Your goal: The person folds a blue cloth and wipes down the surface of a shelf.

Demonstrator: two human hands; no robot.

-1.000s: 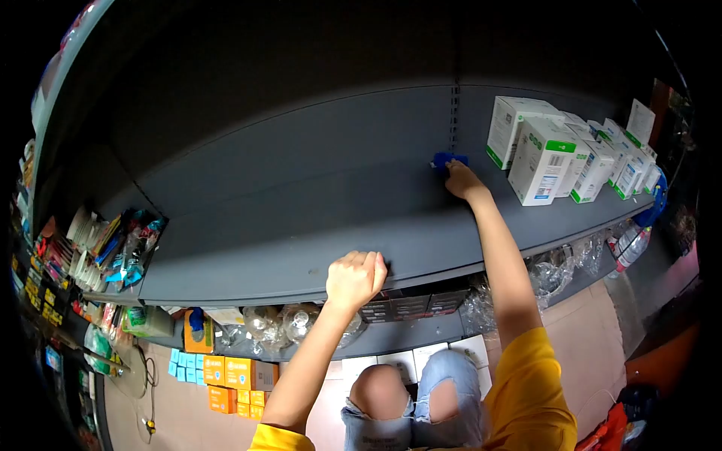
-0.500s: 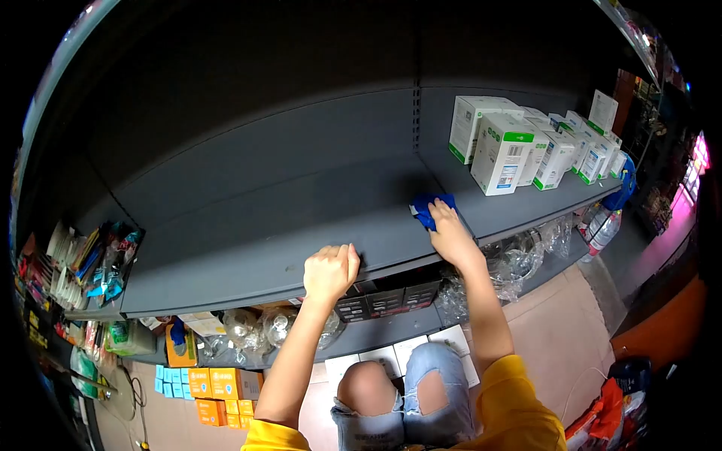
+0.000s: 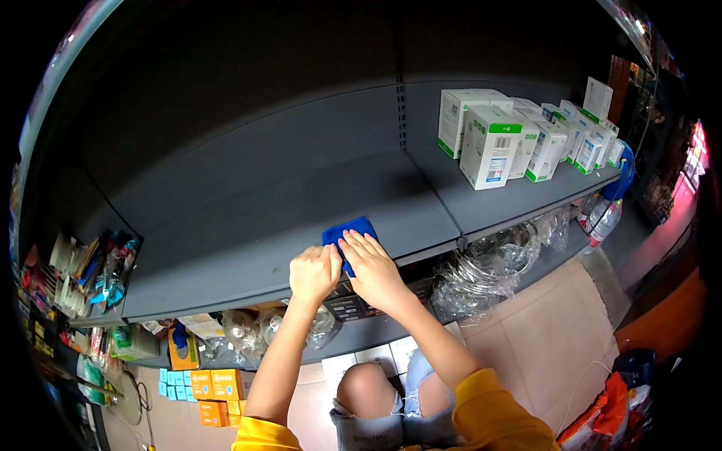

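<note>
Grey shelf (image 3: 226, 225): blue cloth (image 3: 347, 229) flat, long axis left-right; right hand (image 3: 372, 270) fingers spread on it.

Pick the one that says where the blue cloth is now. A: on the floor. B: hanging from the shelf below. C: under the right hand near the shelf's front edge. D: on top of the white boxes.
C: the blue cloth lies flat on the grey shelf near its front edge, with the right hand pressed on it.

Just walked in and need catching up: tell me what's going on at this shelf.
A person crouches at a grey shelf. The right hand presses a blue cloth flat near the shelf's front edge, while the left hand grips that edge beside it, fingers curled. White boxes stand at the shelf's right end. Bagged glassware and orange boxes sit on lower levels.
</note>
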